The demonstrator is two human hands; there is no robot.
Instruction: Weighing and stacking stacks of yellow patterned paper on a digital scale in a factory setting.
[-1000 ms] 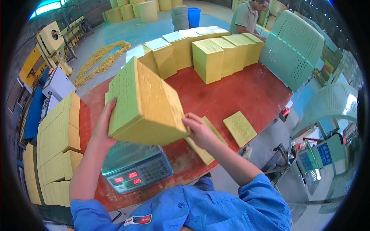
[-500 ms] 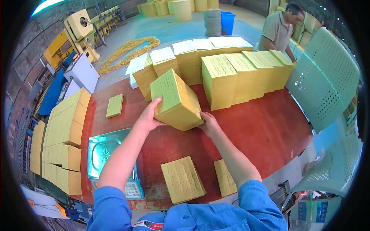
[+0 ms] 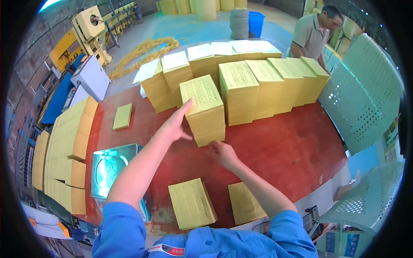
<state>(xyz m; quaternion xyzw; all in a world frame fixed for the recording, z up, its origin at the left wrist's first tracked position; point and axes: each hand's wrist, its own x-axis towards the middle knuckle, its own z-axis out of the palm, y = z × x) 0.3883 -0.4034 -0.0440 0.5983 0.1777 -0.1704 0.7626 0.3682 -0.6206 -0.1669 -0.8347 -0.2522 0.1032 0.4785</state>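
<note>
A tall stack of yellow embossed paper sheets (image 3: 204, 124) stands upright on the red table, just in front of the back row. My left hand (image 3: 174, 124) is open at its left side, thumb by the top edge and fingers spread lower down. Close to the stack's lower front edge is my right hand (image 3: 224, 154), its fingers loosely bent, slightly apart and a little blurred, with nothing visible in them. Two low stacks of the same paper lie near me, a left one (image 3: 191, 204) and a right one (image 3: 245, 204), the latter partly behind my right forearm.
More tall yellow stacks (image 3: 241, 103) line the table's (image 3: 284, 150) far side, some topped with white sheets. A scale (image 3: 109, 170) sits at the left, near a small stack (image 3: 123, 117) and piled yellow blocks (image 3: 64, 137). A green perforated chair (image 3: 365, 94) and another person (image 3: 312, 36) are at the right.
The tilted stack in my hands has been set upright on the table. My right hand has come off its lower corner, and my left hand has loosened at its side.
</note>
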